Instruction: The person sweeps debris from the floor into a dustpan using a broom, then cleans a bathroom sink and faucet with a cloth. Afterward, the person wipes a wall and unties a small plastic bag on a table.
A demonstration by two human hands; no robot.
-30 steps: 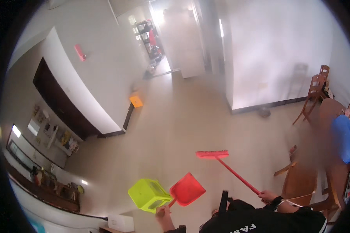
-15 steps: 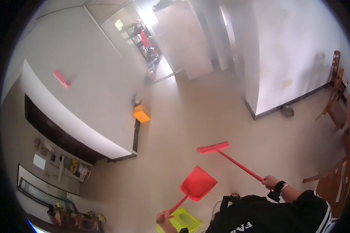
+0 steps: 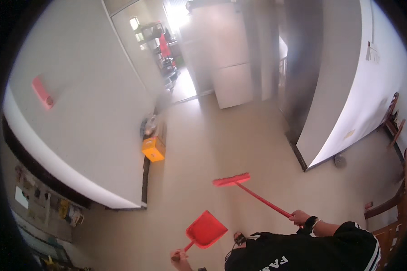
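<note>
A red long-handled dustpan [image 3: 206,229] hangs at the lower middle, its pan in front of my left hand [image 3: 180,257], whose fingers wrap round the handle. My right hand [image 3: 299,217], with a dark watch and a light band at the wrist, is closed on the red stick of a broom [image 3: 266,201]. The broom's wide red head lies ahead and to the left, beyond the dustpan. Whether its bristles touch the floor I cannot tell. Between the two tools is a stretch of pale floor [image 3: 262,230], and part of a foot [image 3: 239,238] shows by my black shirt.
A yellow box [image 3: 153,149] stands against the left wall, with bags behind it. Ahead are a tall pale refrigerator [image 3: 233,67] and a bright doorway. A wall corner [image 3: 305,168] juts out at the right, near a round metal object [image 3: 340,161]. Wooden chairs [image 3: 395,226] line the right side.
The view has swung and moved forward; a yellow-green stool near my left hand has left the picture. Both hands keep their holds, and broom and dustpan appear lower and further left.
</note>
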